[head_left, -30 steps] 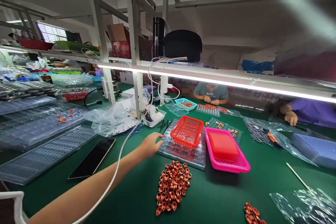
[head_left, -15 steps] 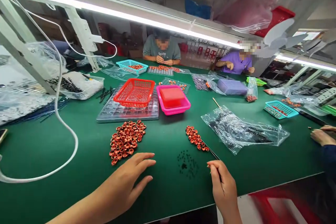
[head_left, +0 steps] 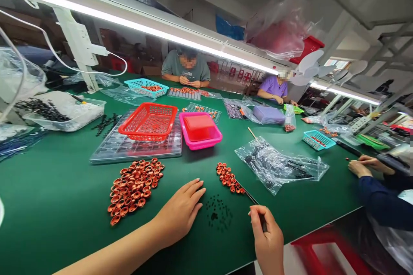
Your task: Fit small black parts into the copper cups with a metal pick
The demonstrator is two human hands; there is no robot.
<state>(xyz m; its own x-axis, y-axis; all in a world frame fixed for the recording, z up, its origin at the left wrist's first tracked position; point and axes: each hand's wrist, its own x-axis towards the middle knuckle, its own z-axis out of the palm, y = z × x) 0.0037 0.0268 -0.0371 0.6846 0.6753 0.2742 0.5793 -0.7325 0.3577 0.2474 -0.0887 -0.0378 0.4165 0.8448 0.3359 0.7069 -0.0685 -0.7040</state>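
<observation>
My left hand (head_left: 181, 211) lies over the green table, fingers stretched out and holding nothing. It sits between a large heap of copper-coloured, cup-like rings (head_left: 135, 189) and a scatter of tiny black pieces (head_left: 217, 214). Closed round thin dark tweezers (head_left: 248, 192), my right hand (head_left: 267, 233) is near the front edge. The tweezers' far end reaches a smaller cluster of the same copper-coloured rings (head_left: 227, 177). Whether the tips grip a ring, I cannot tell.
Ahead stand a red basket (head_left: 148, 122) on clear compartment trays (head_left: 135, 154) and a pink basket (head_left: 200, 142). A plastic bag of black parts (head_left: 277, 163) lies to the right. Co-workers sit across the table, and another person's hands (head_left: 366, 166) are at far right.
The view has swung right, so things appear further left. My left hand has moved right, away from the large heap and closer to the black pieces. The right hand still holds the tweezers.
</observation>
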